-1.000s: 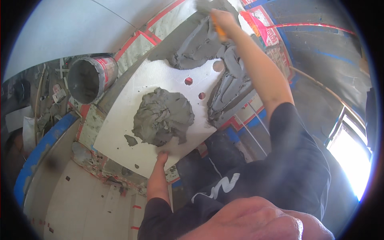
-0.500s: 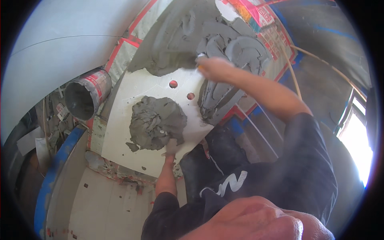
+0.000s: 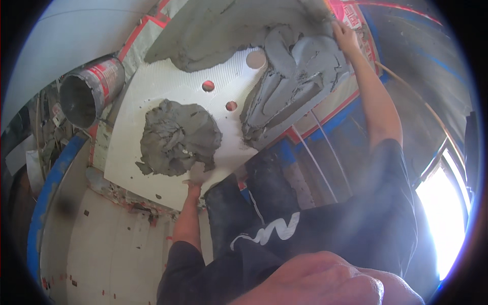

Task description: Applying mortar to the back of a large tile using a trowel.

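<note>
A mound of wet grey mortar (image 3: 178, 137) sits on a large white board (image 3: 127, 127) with ridged streaks and several round holes. At the mound's near edge, my left hand (image 3: 195, 178) rests with its thumb apart and its fingers stretched out; the fingertips are blurred. Smooth grey mortar (image 3: 203, 30) covers the board's far part, and a thicker swirled heap of mortar (image 3: 300, 71) lies to the right. Beyond that heap's far right edge my right hand (image 3: 345, 39) is closed round what appears to be a trowel, mostly hidden by the fingers.
A mortar-stained bucket (image 3: 84, 96) lies tipped on its side at the left. A curved panel edge with blue tape (image 3: 51, 198) runs below it. Two thin pale rods (image 3: 317, 152) lie right of the board. Red-and-white printed sheeting (image 3: 358, 20) is at the far right corner.
My right hand has swept away to the far right from above the board's middle. My left hand stays by the mound. The whole view has shifted, and another round hole now shows.
</note>
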`<state>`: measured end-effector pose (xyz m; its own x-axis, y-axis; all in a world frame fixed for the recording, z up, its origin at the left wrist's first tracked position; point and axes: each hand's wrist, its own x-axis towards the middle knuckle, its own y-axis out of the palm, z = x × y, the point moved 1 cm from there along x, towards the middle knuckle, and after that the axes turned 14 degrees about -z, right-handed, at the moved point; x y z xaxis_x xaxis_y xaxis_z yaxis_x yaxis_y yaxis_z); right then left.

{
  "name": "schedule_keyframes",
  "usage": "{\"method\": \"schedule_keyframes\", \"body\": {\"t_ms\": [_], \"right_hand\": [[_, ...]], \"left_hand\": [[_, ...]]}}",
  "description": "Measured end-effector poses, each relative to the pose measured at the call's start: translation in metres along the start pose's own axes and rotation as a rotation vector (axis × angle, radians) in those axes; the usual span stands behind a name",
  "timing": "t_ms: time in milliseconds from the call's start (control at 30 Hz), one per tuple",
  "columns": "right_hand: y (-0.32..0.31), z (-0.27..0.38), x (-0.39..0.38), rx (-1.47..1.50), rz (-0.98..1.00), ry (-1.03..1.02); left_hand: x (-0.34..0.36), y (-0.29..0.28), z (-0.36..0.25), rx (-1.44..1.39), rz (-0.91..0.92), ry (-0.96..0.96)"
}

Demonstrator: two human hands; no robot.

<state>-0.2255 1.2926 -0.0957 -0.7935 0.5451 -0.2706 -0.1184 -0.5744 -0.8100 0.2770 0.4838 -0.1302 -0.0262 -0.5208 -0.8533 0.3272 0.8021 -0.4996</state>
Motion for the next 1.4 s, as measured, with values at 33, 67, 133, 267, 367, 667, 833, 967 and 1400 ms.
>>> {"method": "schedule_keyframes", "body": {"t_ms": [33,67,133,267,367,667,833,967,1400], "right_hand": [[-0.002,-0.005,0.009,-0.017,0.006,0.005],[-0.012,-0.009,0.021,-0.067,-0.17,-0.116],[-0.025,-0.009,0.026,-0.114,-0.333,-0.24],[-0.046,0.053,-0.005,0.2,-0.204,0.061],[-0.049,0.111,-0.023,0.072,0.121,0.032],[-0.04,0.055,-0.048,-0.238,0.146,-0.109],[-0.009,0.064,-0.148,0.349,0.311,0.584],[0.073,0.15,-0.243,0.356,0.385,0.58],[0.087,0.093,-0.465,0.149,0.199,0.324]], "left_hand": [[-0.008,0.002,-0.011,0.004,0.034,-0.014],[-0.014,0.005,-0.033,0.013,0.076,-0.017],[-0.03,0.006,-0.047,0.035,0.083,-0.068],[-0.008,0.002,-0.021,0.029,0.092,0.009],[0.016,-0.007,0.007,0.063,0.076,0.067],[-0.042,-0.001,-0.039,-0.036,0.022,0.183],[-0.041,-0.007,-0.039,0.058,0.003,0.243],[-0.017,0.0,-0.01,0.033,-0.042,0.351],[-0.013,-0.005,0.003,-0.261,0.095,0.375]]}}
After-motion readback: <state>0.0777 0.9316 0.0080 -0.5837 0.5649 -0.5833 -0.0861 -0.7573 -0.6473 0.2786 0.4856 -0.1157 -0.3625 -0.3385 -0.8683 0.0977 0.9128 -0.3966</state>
